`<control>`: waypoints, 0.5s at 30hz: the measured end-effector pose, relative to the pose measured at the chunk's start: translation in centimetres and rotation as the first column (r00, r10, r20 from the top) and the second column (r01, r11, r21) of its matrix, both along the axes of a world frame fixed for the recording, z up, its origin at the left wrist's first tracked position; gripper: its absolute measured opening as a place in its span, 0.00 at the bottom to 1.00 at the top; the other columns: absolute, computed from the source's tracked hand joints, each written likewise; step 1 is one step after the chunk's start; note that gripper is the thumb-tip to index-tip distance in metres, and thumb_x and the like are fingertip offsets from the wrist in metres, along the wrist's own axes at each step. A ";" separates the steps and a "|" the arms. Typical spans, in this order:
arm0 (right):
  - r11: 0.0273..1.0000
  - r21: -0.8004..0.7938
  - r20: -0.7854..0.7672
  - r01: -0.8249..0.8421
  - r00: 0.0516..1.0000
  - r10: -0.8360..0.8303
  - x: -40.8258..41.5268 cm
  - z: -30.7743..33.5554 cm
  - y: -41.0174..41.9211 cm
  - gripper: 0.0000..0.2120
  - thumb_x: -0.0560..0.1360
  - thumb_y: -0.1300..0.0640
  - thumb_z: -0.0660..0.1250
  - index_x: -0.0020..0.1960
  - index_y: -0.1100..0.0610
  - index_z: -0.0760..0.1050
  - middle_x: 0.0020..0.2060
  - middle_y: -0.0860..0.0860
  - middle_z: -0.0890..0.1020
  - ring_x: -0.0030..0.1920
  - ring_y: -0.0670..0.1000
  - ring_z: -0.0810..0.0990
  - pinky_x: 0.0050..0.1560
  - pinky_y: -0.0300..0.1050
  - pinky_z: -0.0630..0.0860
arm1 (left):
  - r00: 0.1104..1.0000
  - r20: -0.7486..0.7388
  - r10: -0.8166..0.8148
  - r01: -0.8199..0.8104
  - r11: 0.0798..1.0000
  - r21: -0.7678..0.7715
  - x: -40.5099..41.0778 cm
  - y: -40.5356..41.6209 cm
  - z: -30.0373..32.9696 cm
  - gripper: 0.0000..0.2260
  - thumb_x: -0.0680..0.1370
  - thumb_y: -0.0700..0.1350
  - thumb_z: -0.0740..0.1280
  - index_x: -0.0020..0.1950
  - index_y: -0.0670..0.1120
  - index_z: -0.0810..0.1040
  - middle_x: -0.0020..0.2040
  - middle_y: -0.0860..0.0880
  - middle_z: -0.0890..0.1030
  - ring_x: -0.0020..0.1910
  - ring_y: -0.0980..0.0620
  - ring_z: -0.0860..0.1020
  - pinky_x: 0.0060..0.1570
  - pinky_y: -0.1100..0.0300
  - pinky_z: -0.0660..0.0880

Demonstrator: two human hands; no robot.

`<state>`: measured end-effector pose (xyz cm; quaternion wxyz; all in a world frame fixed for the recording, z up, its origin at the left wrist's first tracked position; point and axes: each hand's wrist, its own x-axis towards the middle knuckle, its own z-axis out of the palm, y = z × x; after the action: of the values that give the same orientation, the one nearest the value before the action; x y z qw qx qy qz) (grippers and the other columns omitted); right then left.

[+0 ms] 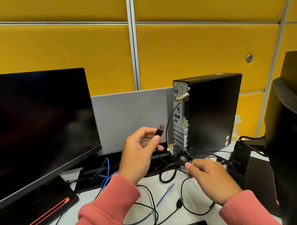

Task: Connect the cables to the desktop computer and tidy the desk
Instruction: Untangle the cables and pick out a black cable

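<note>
Left hand (140,153) pinches black USB-A plug (160,131), metal tip up, just left of small black desktop tower (209,111)'s rear panel. Right hand (210,176) pinches thin black cable (188,164) on white desk (167,186). Best: level plug, align with free USB port, push straight.

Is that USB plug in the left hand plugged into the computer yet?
No. The left hand holds the USB plug in the air, short of the computer.

my right hand (213,180) hides what it pinches; the left monitor (36,123) and right monitor (292,120) are cut off by the edges.
</note>
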<state>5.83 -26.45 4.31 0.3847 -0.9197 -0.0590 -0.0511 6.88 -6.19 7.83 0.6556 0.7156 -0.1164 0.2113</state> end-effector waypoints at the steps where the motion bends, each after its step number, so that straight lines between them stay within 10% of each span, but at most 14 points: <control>1: 0.999 -0.036 -0.012 0.021 1.000 -0.021 0.2 -0.2 -0.1 0.20 0.82 0.43 0.60 0.41 0.56 0.79 0.32 0.48 0.75 0.35 0.48 0.74 0.39 0.44 0.72 | 0.999 -0.018 0.028 -0.028 0.999 0.037 0.9 -0.1 -0.4 0.06 0.80 0.38 0.70 0.52 0.47 0.84 0.43 0.52 0.85 0.40 0.51 0.86 0.48 0.61 0.80; 8: 0.993 -0.100 -0.109 0.066 0.991 -0.077 2.5 -1.8 0.0 0.14 0.78 0.45 0.66 0.38 0.52 0.77 0.31 0.47 0.78 0.34 0.48 0.77 0.40 0.45 0.74 | 0.985 -0.013 0.169 -0.167 0.978 0.123 6.7 -2.9 -2.2 0.05 0.77 0.35 0.73 0.48 0.44 0.86 0.40 0.45 0.86 0.36 0.51 0.85 0.39 0.68 0.78; 15: 0.880 0.410 0.371 0.241 0.837 -0.402 6.4 2.0 0.8 0.09 0.77 0.59 0.68 0.38 0.52 0.79 0.32 0.48 0.80 0.36 0.48 0.77 0.39 0.44 0.75 | 0.951 0.050 0.305 -0.308 0.950 0.048 10.7 -4.9 -4.3 0.06 0.77 0.37 0.74 0.47 0.49 0.86 0.40 0.54 0.85 0.38 0.55 0.82 0.41 0.68 0.77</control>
<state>12.21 -25.66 6.28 0.5021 -0.7971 0.0224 -0.3346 17.62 -11.13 3.55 0.5922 0.7381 -0.0236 0.3223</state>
